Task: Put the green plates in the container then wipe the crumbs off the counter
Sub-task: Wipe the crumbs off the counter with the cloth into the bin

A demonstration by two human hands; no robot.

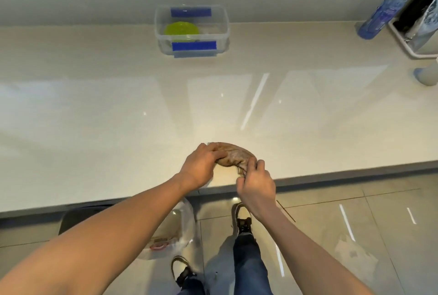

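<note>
A clear plastic container (pixel 222 26) with blue clips stands at the back of the beige counter (pixel 94 109), against the wall. Green plates (pixel 182 29) lie inside it. Near the counter's front edge a crumpled brown cloth (pixel 233 153) rests on the surface. My left hand (pixel 200 165) grips the cloth's left end with curled fingers. My right hand (pixel 256 182) pinches its right end just above the counter's edge. No crumbs are visible on the glossy surface.
A blue water bottle (pixel 388 9) leans at the back right beside a white rack (pixel 407 41) holding dark items. A clear plastic bin (pixel 180 223) sits on the tiled floor below the counter edge, by my feet.
</note>
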